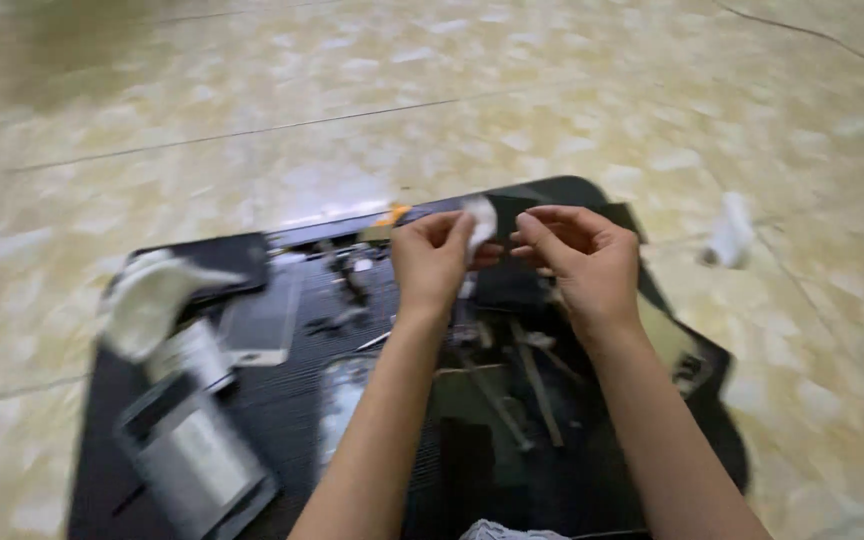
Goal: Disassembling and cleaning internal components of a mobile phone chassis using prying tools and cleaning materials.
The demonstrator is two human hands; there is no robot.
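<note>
Both hands (512,255) raised, seemingly pinching.

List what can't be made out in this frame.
Head view only:
- White scrap pinched between left hand and right hand: motion blur hides its kind.
- Small parts on the black mat: blurred, partly behind the forearms.
- White object on the floor: smeared.
- Mat's near end: cut by the bottom edge.
</note>
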